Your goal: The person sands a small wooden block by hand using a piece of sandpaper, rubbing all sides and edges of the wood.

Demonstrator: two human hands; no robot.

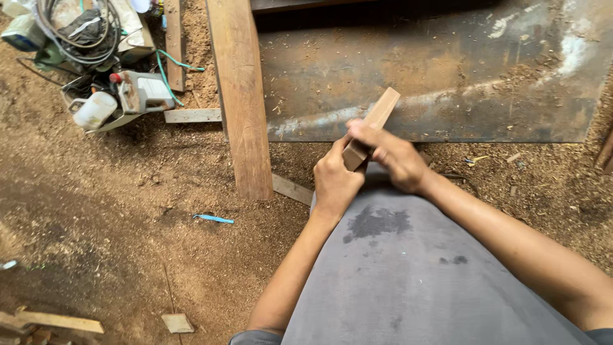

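Both hands are wrapped around a short wooden block (371, 126), held up over the lap: left hand (333, 181) gripping its lower end, right hand (394, 155) closed over the middle. On the sawdust floor (128, 211), a white jug (94, 110) sits up left beside a power tool (143, 91) and coiled cables (76, 29). A long plank (241, 96) lies next to a rusty metal sheet (434, 70). A small blue scrap (214, 219) lies nearby.

Sawdust-covered floor (115, 211) bears a long plank (241, 96), a metal sheet (434, 70), and a blue scrap (214, 219).
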